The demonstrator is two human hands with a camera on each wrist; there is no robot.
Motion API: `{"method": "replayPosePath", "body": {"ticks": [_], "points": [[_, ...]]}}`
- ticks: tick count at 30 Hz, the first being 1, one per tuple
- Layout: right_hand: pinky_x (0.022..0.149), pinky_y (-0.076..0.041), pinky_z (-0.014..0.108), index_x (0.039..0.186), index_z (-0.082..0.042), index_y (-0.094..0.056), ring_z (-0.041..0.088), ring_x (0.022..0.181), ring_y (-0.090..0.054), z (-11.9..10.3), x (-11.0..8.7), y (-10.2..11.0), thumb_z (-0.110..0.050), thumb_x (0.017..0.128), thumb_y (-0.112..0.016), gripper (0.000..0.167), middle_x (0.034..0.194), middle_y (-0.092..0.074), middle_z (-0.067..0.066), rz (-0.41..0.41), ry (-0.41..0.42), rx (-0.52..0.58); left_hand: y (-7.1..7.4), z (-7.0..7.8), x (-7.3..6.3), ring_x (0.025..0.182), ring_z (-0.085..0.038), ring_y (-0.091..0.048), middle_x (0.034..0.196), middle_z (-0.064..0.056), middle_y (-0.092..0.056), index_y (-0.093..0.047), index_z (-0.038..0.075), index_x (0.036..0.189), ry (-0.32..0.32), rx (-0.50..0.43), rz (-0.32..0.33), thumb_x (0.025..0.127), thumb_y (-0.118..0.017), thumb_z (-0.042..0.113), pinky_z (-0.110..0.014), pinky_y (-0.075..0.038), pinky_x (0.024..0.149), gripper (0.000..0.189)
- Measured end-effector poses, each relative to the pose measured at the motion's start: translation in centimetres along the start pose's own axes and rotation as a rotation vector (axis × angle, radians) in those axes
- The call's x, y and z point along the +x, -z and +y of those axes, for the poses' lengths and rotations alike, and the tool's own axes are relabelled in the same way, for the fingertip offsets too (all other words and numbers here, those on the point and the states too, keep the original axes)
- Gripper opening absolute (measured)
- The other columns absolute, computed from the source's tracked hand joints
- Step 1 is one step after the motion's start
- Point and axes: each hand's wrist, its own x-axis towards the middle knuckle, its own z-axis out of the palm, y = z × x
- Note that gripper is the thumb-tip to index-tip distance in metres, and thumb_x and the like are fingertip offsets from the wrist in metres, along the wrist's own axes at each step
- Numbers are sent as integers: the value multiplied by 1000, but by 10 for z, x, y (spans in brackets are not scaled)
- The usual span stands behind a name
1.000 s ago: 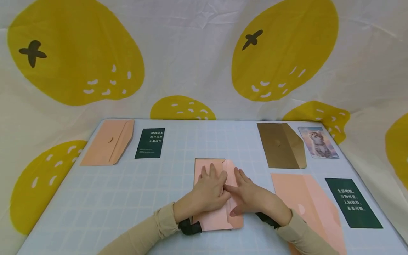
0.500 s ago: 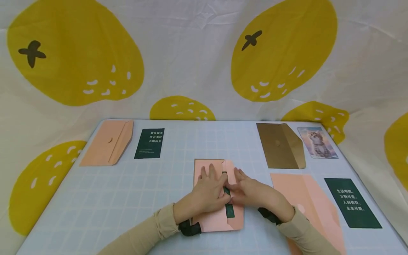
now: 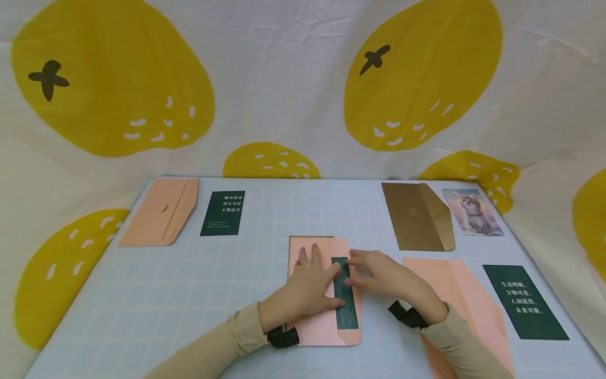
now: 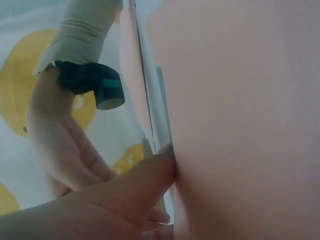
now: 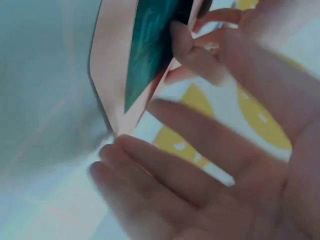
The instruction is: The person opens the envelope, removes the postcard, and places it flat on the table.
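A pink envelope lies at the middle front of the table with its flap folded out to the right. A dark green card sticks partway out of its pocket, over the flap; the rest is hidden inside. My left hand rests on the envelope with spread fingers, its thumb at the pocket's edge beside the card. At the card's right edge is my right hand, its thumb and index finger apart. In the right wrist view the right hand's fingers are stretched out and hold nothing.
Another pink envelope lies partly under the right forearm, beside a green card. Behind are a brown envelope and a kitten picture card. An orange-pink envelope and green card lie far left.
The green card has come out of the envelope's pocket to the right, from hidden to a wide strip. My right hand has drawn back rightward; the left hand has stayed in place.
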Motion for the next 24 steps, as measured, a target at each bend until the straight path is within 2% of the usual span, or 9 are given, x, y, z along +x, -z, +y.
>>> {"method": "replayPosePath", "body": {"ticks": [2, 4, 7, 10, 15, 20, 22, 24], "points": [[88, -53, 48, 121, 7, -66, 38, 110, -63, 0, 1, 2, -25, 95, -68, 41, 123, -64, 24, 71, -27, 64, 1, 1, 0, 130, -65, -31, 149, -39, -27, -53, 22, 122, 4, 0, 5, 83, -65, 68, -56, -47, 95, 62], [82, -55, 42, 120, 6, -66, 29, 99, -67, 1, 3, 4, -25, 95, -67, 40, 111, -70, 16, 104, -82, 161, 1, 2, 0, 131, -64, -31, 149, -39, -27, -53, 21, 122, 12, -5, 6, 82, -66, 68, -56, -47, 96, 63], [75, -56, 37, 122, 10, -63, 22, 84, -70, 4, 5, 5, -24, 95, -67, 43, 100, -72, 12, 83, -184, 298, 2, 5, -1, 132, -63, -30, 150, -38, -27, -52, 21, 120, 29, 0, 7, 80, -66, 68, -57, -46, 97, 63], [72, -58, 37, 120, 14, -62, 25, 77, -72, 9, 8, 4, -21, 96, -65, 42, 91, -73, 15, 35, -278, 470, 1, 6, 0, 132, -63, -31, 150, -38, -28, -52, 20, 117, 37, 10, 16, 79, -66, 69, -56, -46, 97, 63], [65, -59, 37, 115, 15, -63, 31, 72, -73, 19, 11, 0, -17, 98, -62, 37, 84, -72, 23, -22, -335, 706, -3, 7, 0, 131, -63, -33, 149, -38, -28, -52, 19, 116, 37, 19, 32, 78, -65, 69, -56, -47, 96, 65], [59, -58, 32, 109, 15, -65, 26, 66, -73, 26, 15, -7, -15, 99, -58, 32, 80, -71, 25, -81, -338, 813, -3, 7, -1, 130, -63, -33, 149, -38, -29, -52, 19, 118, 38, 32, 41, 78, -65, 70, -56, -47, 95, 67], [58, -57, 31, 108, 14, -65, 25, 65, -73, 28, 16, -10, -16, 99, -58, 32, 79, -71, 24, -99, -335, 824, -4, 7, 0, 130, -62, -35, 149, -38, -29, -52, 19, 120, 38, 51, 42, 78, -64, 71, -55, -48, 95, 68], [58, -57, 32, 114, 13, -62, 24, 64, -72, 28, 16, -11, -18, 99, -60, 35, 79, -71, 22, -88, -320, 801, -5, 7, 0, 130, -62, -35, 149, -37, -30, -52, 19, 121, 39, 66, 39, 78, -63, 72, -54, -48, 95, 69]]}}
